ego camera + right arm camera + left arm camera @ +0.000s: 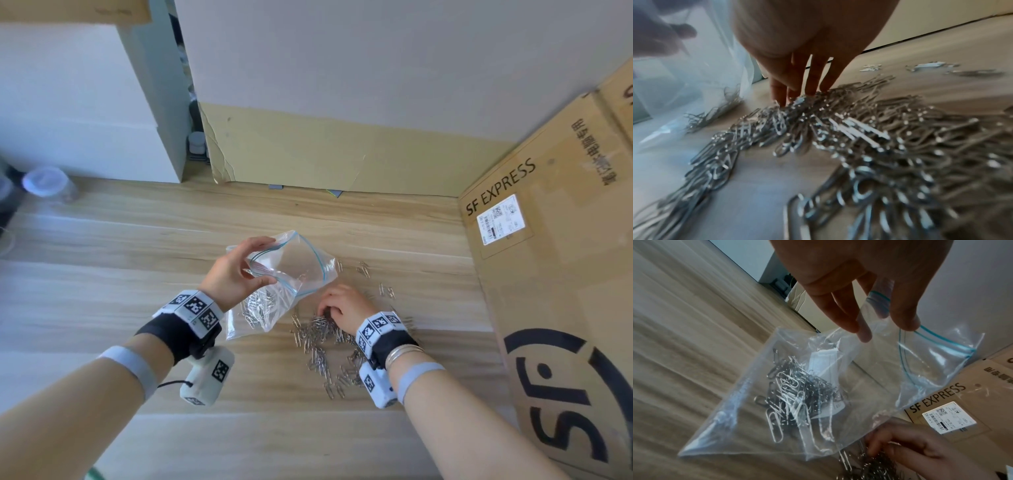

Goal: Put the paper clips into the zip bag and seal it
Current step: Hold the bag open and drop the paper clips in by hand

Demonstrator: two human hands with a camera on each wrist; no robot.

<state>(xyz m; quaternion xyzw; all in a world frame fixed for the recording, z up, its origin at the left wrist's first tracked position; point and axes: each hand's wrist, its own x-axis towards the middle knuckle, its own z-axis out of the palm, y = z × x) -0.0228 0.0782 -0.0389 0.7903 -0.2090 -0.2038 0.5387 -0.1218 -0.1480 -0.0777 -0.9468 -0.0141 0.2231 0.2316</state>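
zip bag [291, 274] is held off the wooden table [102, 274] by the left hand [233, 274], rim pinched, mouth gaping, some clips already inside. right hand [342, 308], fingers curled down, is pressed into the paper clip pile [322, 342], near right of the bag.

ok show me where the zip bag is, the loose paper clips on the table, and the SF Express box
zip bag [301, 263]: head view, on the clear upper wall near its open mouth.
paper clips [317, 334]: head view, middle of the loose pile on the table.
box [555, 274]: head view, on its bare cardboard side below the label.
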